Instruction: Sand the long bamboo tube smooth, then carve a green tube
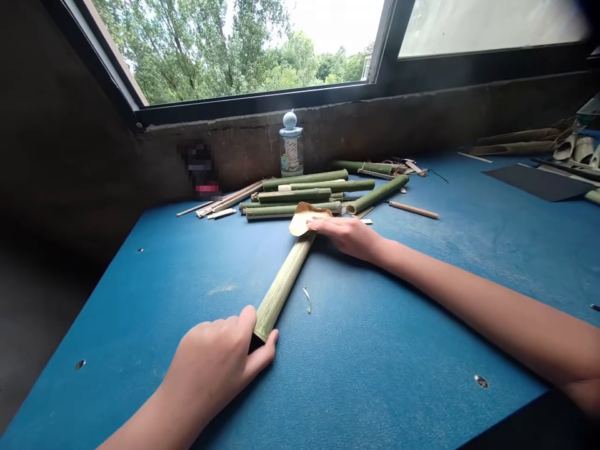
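Note:
My left hand (213, 356) grips the near end of a pale, scraped bamboo piece (285, 278), its thumb beside the cut end. The piece slants away from me across the blue tabletop. At its far end, my right hand (349, 234) presses a curled sheet of sandpaper (304, 220), yellowish with a brown edge, over the bamboo. The right fingertips lie on the sheet; its underside and the bamboo beneath it are hidden. A thin green shaving (307, 300) rests on the table to the right of the bamboo.
Behind the sandpaper lie several green bamboo lengths (295, 197) and wooden strips (234, 199). A wooden-handled tool (414, 210) is right of them. A bottle with a blue lid (291, 147) stands by the wall. Dark sheet (539, 181) and more bamboo (515, 149) lie far right.

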Tool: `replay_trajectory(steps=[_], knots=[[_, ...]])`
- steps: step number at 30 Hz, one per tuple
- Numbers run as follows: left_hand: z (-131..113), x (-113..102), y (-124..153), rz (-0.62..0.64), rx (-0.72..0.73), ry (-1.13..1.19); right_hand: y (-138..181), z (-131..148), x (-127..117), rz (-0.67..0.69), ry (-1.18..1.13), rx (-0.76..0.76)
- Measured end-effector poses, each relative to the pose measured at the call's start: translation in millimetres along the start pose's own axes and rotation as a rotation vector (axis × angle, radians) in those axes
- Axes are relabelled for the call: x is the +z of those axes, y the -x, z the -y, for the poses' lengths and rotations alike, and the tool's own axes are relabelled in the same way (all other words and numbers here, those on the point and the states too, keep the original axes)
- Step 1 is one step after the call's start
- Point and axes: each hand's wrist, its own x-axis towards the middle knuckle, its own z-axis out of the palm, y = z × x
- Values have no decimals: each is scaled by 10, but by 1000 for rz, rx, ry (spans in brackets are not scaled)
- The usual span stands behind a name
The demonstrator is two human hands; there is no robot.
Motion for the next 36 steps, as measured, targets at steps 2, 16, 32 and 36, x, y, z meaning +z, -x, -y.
replay_trajectory(steps=[2,16,32,36], knots=[[2,18,4,-35,9,-15,-7,66,8,16,-63,-2],[21,65,-6,-178,103,-47,-166,-154,-145,-416,-208,317],[-36,-15,60,-103,60,-85,-206,444,85,31,-219,-93],[-41,-34,89,-83,70,-28,-194,473,105,65,-290,-147]])
